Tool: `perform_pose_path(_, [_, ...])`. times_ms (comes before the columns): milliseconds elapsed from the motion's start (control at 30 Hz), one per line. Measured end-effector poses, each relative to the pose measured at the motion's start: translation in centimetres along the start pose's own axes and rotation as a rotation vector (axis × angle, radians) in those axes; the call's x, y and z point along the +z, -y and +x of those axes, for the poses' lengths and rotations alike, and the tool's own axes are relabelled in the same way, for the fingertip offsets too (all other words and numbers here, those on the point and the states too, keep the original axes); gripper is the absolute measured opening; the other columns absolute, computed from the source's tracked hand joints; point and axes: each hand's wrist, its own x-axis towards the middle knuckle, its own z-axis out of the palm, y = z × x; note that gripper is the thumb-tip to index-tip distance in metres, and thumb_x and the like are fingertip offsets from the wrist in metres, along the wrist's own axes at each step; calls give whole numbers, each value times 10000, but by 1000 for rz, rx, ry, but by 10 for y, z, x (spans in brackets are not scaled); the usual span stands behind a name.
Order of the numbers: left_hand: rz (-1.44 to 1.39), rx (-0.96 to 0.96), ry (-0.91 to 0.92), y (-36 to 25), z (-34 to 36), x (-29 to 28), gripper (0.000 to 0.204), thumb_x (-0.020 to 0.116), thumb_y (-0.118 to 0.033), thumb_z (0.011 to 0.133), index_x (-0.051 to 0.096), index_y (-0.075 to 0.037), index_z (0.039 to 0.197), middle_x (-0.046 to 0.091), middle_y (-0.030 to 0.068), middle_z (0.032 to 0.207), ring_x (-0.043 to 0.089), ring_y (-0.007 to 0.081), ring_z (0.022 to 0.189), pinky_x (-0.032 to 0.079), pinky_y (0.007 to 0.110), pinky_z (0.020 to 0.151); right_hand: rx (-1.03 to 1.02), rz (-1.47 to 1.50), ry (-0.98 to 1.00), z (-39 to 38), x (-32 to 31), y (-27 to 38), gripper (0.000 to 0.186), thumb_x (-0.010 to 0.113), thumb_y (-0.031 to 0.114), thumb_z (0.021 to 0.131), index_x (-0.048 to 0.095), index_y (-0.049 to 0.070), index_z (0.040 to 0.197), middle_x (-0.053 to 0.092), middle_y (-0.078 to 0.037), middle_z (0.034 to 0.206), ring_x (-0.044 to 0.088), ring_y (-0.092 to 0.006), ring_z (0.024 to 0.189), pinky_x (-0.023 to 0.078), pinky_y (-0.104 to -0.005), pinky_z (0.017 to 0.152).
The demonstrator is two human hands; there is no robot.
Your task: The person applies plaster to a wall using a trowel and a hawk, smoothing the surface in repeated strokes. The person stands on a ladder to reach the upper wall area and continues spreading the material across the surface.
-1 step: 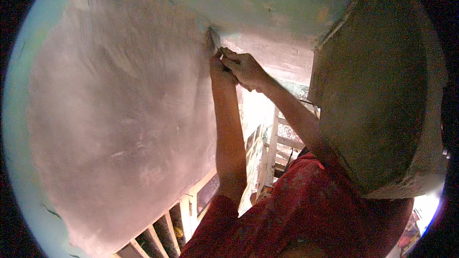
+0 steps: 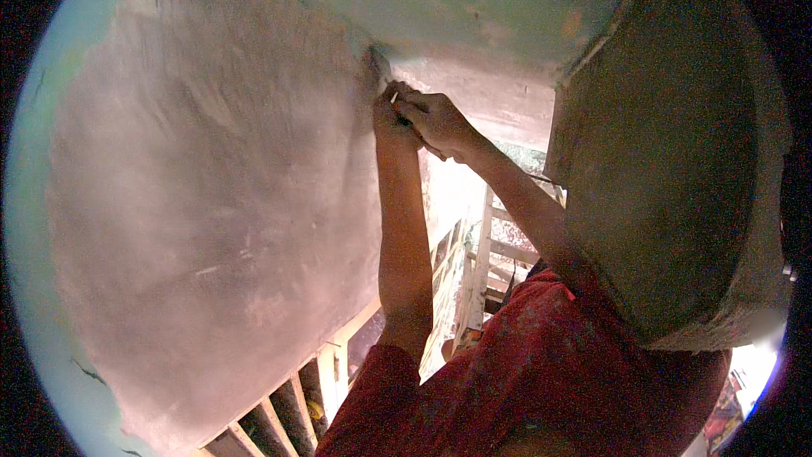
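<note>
Both of my arms reach up to a corner where a rough greyish-pink plastered wall meets a greenish painted surface. My left hand is closed at the wall's edge, mostly in shadow. Just to its right, my right hand is closed too, its fingers meeting the left hand. A small pale tip shows between the fingers; the rest of what they grip is hidden. Just above the fingers, a dark patch marks the corner; I cannot tell if it is a blade or shadow.
A dark slab-like panel hangs close on the right, above my right arm. A pale plastered band runs behind my hands. Below are wooden slats at lower left and a pale ladder-like frame against bright light.
My hands stay at the corner with only a slight shift. The left forearm has moved a little to the left, and the thin line above the fingers shows less.
</note>
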Motion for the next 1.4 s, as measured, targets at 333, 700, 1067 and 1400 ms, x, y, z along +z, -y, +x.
perform_pose_path(333, [182,-48,113,-5,14,-10,286,473,-328,965,545,-92,821,595,65,770,559,202,678,493,382,650,-19,-43,-93,1,3,-4,461,457,281,1015,416,95,1434,535,-53,521,431,-98,331,390,-264,314])
perform_pose_path(700, [606,75,-207,144,-163,-158,820,365,-682,927,519,39,1286,631,144,1235,624,275,1103,459,412,954,230,-451,100,-95,-74,-204,508,527,422,958,470,51,1299,588,-101,595,547,-151,446,483,-320,459])
perform_pose_path(1067, [1535,750,-553,196,-231,-312,594,491,-494,956,650,64,825,607,257,702,604,319,656,433,437,614,500,-644,89,-85,-103,-189,476,541,432,939,662,-28,943,619,-103,641,614,-184,487,509,-351,424])
perform_pose_path(1400, [1443,148,-659,269,-210,-248,534,492,-469,946,645,27,821,639,255,788,623,426,792,458,476,703,354,-504,186,-102,-85,-169,463,582,421,925,649,5,1117,631,-87,675,588,-163,477,503,-325,443])
